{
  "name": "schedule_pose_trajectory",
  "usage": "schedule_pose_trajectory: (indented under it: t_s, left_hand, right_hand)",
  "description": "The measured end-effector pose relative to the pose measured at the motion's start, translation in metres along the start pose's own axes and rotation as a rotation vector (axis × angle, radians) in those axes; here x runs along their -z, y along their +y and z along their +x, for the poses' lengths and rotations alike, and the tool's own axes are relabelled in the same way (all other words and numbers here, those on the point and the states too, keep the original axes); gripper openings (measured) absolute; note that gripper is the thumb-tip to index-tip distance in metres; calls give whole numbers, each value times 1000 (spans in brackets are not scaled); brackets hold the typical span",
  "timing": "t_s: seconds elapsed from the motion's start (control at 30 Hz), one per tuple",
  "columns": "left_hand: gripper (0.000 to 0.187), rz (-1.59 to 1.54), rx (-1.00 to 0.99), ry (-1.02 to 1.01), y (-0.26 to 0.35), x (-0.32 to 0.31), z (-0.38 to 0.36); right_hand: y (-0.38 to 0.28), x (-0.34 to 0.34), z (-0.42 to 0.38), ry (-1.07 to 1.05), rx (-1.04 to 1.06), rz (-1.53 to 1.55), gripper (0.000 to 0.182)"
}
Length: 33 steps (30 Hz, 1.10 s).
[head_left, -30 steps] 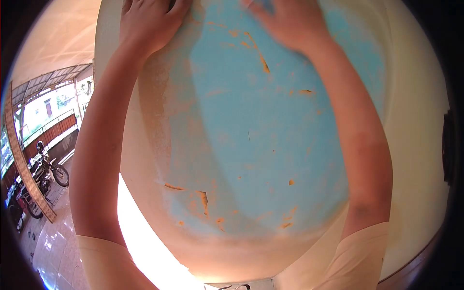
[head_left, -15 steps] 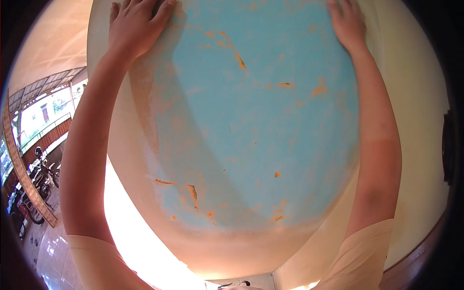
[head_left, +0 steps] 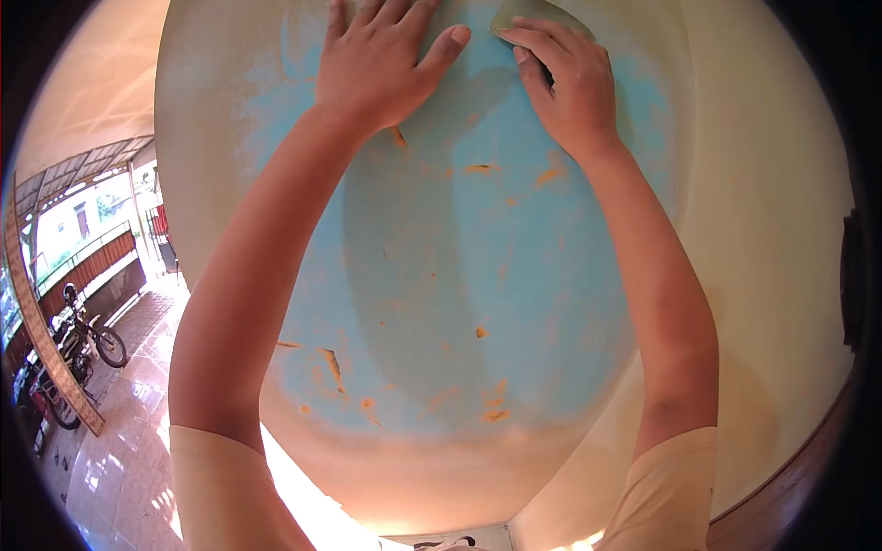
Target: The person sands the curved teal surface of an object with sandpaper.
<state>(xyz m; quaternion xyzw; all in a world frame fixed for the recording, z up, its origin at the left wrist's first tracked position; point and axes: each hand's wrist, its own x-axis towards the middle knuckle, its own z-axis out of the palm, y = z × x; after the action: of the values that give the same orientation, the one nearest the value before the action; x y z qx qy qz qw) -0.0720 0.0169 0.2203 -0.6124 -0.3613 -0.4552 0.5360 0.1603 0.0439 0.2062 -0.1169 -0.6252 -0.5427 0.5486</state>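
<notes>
Beige short sleeves (head_left: 220,477) below, two bare hands set against a blue-painted wall surface (head_left: 542,266) with orange chips.

The left hand (head_left: 377,73) is laid on the upper part of the surface, unclenched, with its fingers spread; by the right hand (head_left: 577,92), beside it, a thin grey-green flat sheet (head_left: 533,14) is grasped. Farther off, at the left edge, a glossy tiled floor (head_left: 124,432) and a dark motorcycle (head_left: 83,335) are seen, with a red-brown railing (head_left: 106,260) beyond.
</notes>
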Motion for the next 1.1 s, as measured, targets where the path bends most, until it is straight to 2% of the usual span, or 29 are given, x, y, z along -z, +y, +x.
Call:
schedule_pose_trajectory:
  t_s: [0.03, 0.07, 0.1, 0.13, 0.17, 0.2, 0.23, 0.3, 0.33, 0.4, 0.47, 0.5, 0.53, 0.57, 0.6, 0.63, 0.7, 0.77, 0.83, 0.87, 0.97, 1.03, 1.07, 1.1]
  left_hand:
    - [68, 3, 3, 4, 5, 1, 1]
    - [68, -164, 6, 21, 11, 3, 2]
    - [68, -330, 7, 38, 16, 4, 1]
    - [68, -323, 7, 42, 22, 5, 1]
    - [69, -307, -155, 101, 29, 4, 0]
    - [69, -290, -317, 157, 35, 1, -1]
    - [69, -285, -316, 158, 43, -8, 0]
    - [70, -390, -467, 92, 56, -20, 6]
    - [70, -386, -462, 96, 53, -20, 14]
    - [70, -304, -469, -88, 37, -14, 37]
    - [70, -101, -438, -20, 15, -19, 56]
    - [69, -13, -360, -48, 3, -14, 66]
    - [68, 81, -282, -74, -10, -6, 75]
    - [66, 88, -200, -39, -24, -1, 80]
    - [65, 92, -118, -7, -27, 6, 82]
    - [65, 92, -124, -17, -21, 2, 82]
    - [67, 136, 22, 40, 0, -9, 74]
    - [70, 114, -198, 40, 33, -17, 50]
    - [72, 64, -317, 36, 44, -28, 29]
    - [72, 72, -309, 27, 37, -27, 25]
    - [73, 75, -342, 15, 16, -13, 27]
    - [73, 152, -212, 1, -6, -3, 30]
    - [73, 151, -210, 2, -19, 2, 30]
    - [73, 161, -98, 7, -31, 9, 30]
  right_hand:
    - [0, 3, -1, -91, -46, 28, 29]
    - [1, 5, -2, -179, -91, 55, 33]
    - [0, 3, -1, -173, -85, 58, 33]
    - [-1, 0, -1, -57, -4, -9, 24]
    - [-1, -2, -1, 57, 76, -75, 16]
    - [1, -4, -3, 62, 79, -71, 16]
    - [3, -5, -6, 21, 65, -100, 16]
    - [10, -5, -10, -18, 58, -127, 17]
    - [13, -5, -11, -34, 54, -54, 13]
    - [20, -8, -11, -47, 53, 19, 11]
    - [25, -9, -12, 72, -67, 321, 30]
    - [28, -6, -11, 74, -70, 322, 30]
    - [29, -3, -9, 59, -111, 192, 33]
    - [31, 0, -5, 43, -152, 65, 36]
    - [29, 0, -2, 46, -154, 69, 36]
    - [24, 0, -1, 106, -180, 75, 34]
    - [19, 4, -2, 156, -221, 87, 31]
    - [20, 6, 0, 149, -236, 137, 33]
    - [25, 0, 0, 211, -261, 190, 35]
    - [27, -4, -1, 271, -286, 225, 37]
    - [16, 5, 3, 166, -324, 166, 39]
    - [16, 4, 4, 128, -343, 163, 40]
    - [16, 4, 5, 83, -306, 63, 41]
    - [12, 5, 8, 39, -268, -38, 42]
